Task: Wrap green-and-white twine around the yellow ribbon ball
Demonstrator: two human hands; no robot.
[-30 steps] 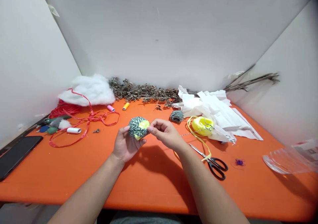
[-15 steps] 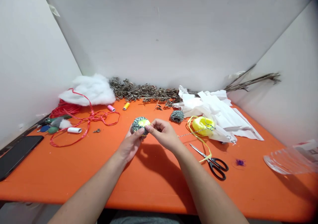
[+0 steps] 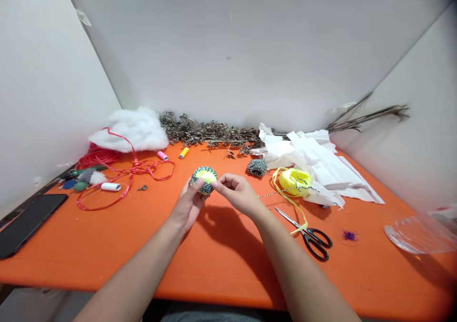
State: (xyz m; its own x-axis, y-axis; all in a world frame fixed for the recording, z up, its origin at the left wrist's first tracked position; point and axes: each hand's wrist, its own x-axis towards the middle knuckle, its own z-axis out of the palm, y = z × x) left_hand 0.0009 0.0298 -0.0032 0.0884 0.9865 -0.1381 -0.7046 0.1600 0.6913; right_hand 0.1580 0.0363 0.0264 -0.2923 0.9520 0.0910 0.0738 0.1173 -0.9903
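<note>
My left hand (image 3: 187, 205) grips the yellow ball wrapped in black-and-white twine (image 3: 204, 179) near the middle of the orange table (image 3: 107, 246), while my right hand (image 3: 237, 194) pinches its fingers together against the ball, with the scissors (image 3: 314, 241) off to the lower right.

The left hand (image 3: 187, 205) was held cupped and palm-up, with fingers curled upward. The right hand (image 3: 237, 194) was held just beside it, turned inward, with thumb and forefinger brought together. The left forearm (image 3: 132, 269) and right forearm (image 3: 300, 269) were extended forward, converging at the wrists.
</note>
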